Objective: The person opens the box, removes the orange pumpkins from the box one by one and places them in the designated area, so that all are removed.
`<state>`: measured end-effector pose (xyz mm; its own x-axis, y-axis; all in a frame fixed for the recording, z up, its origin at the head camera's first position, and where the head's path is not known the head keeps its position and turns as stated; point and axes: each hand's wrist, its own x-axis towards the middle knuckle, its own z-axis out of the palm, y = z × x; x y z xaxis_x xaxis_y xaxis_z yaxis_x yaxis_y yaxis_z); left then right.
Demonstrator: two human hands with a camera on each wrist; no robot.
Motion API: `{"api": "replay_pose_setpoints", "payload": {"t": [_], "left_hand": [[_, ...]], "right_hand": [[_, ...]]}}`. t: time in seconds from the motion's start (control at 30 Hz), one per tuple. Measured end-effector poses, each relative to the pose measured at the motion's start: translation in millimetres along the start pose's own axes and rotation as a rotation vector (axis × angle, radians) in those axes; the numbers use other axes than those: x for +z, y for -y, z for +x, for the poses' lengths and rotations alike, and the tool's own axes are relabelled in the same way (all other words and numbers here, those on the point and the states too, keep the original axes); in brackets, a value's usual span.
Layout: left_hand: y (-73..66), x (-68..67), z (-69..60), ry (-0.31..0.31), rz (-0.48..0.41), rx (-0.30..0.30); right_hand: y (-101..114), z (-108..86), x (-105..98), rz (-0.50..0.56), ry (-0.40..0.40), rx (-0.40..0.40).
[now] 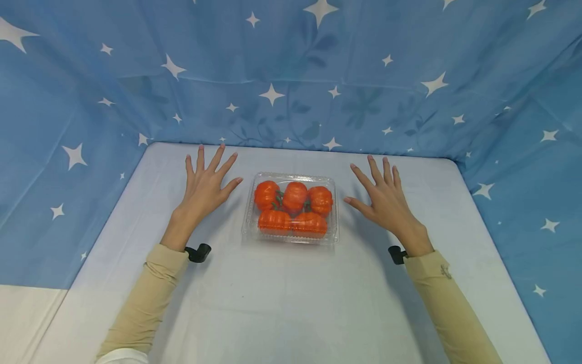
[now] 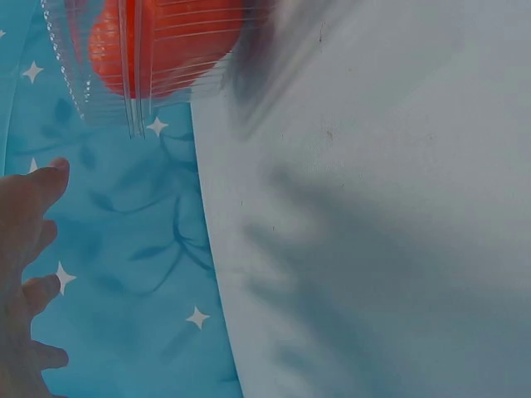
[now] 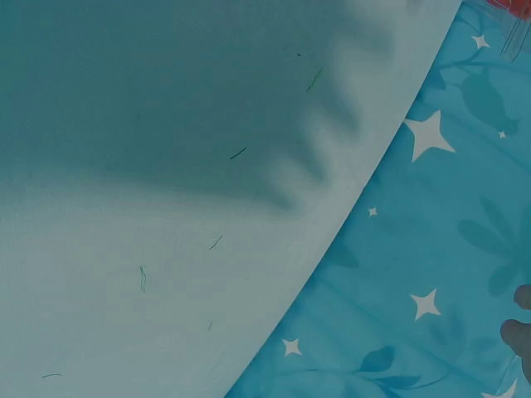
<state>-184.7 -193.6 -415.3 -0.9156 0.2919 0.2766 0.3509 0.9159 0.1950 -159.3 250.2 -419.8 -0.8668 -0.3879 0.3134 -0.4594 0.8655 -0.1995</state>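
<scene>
A clear plastic box (image 1: 291, 240) with several red-orange, tomato-like fruits (image 1: 295, 196) and bits of green stem inside stands on the white table, its lid down. To its left my left hand (image 1: 205, 189) is held with fingers spread, touching nothing. On the other side my right hand (image 1: 386, 199) is spread the same way and holds nothing. In the left wrist view the box (image 2: 108, 104) shows at the top, with the left fingers (image 2: 41, 294) at the left edge. Only fingertips (image 3: 518, 332) and a corner of the box (image 3: 516, 18) show in the right wrist view.
A white cloth covers the table (image 1: 282, 303). Blue curtains (image 1: 291, 65) with white stars stand behind it and at both sides. Shadows of the hands fall on the cloth. Each wrist wears a small black device (image 1: 198, 253).
</scene>
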Motion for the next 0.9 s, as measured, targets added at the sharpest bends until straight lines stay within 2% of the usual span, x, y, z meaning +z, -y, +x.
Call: {"api": "replay_pose_setpoints", "payload": {"t": [0.6, 0.8, 0.9], "left_hand": [[-3.2, -3.2, -15.9, 0.010, -0.019, -0.015], [-7.7, -0.7, -17.9, 0.058, -0.059, -0.031], [-10.9, 1.2, -18.8, 0.088, -0.101, -0.057]], "right_hand": [[13, -5.5, -3, 0.012, 0.041, -0.011], [25, -4.4, -1, 0.021, 0.032, -0.043], [34, -3.9, 1, 0.022, 0.038, -0.054]]}}
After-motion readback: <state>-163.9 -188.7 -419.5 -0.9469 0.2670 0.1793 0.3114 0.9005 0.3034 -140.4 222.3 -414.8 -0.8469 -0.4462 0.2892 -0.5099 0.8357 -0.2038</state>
